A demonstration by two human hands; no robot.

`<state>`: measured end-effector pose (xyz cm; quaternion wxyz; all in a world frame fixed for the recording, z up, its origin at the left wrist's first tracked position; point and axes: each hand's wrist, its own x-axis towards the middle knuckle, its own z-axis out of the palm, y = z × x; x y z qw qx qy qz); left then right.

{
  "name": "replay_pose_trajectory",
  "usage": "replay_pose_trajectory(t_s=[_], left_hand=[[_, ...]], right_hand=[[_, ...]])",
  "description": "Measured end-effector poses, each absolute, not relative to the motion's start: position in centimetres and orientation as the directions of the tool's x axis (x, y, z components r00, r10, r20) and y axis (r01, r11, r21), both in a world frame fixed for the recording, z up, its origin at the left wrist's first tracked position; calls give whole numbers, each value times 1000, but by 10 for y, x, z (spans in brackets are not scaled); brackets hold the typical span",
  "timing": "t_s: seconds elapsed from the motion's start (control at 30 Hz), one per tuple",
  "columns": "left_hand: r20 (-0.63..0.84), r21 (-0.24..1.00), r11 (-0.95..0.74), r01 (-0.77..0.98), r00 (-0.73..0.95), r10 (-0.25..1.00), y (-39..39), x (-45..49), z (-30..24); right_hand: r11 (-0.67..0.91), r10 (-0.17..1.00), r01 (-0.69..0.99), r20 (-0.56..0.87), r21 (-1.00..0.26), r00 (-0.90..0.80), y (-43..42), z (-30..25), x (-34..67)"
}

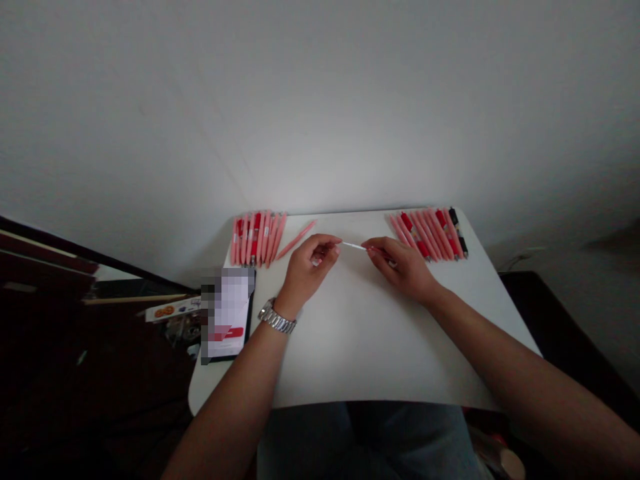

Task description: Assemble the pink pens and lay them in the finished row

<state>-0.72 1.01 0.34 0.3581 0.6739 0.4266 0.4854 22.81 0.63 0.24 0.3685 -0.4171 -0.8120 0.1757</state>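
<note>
Between my two hands, above the white table, stretches a thin white rod (353, 245) that looks like a pen refill. Thumb and fingertips of my left hand (313, 263) pinch its left end. My right hand (400, 267) is closed around the other end, and what else lies under its curled fingers is hidden. One pink pen (296, 240) lies at a slant just beyond my left hand. Past it is a row of pink and red pens (256, 239) in clear sleeves. Another row of pink and red pens (430, 233) lies beyond my right hand, with a black pen (459, 233) at its right end.
The white table (380, 360) meets a pale wall (320, 120) at its back edge. A phone or tablet (231, 313), partly blurred out, lies at the table's left edge. Below, on the left, are a patterned box (173, 310) and dark clutter.
</note>
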Motion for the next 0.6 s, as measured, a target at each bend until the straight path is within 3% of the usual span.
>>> replay_pose_trajectory(t_s=[0.6], left_hand=[[279, 920, -343, 191, 295, 914, 4, -1, 8]], right_hand=[[641, 764, 487, 425, -594, -486, 3, 5, 226]])
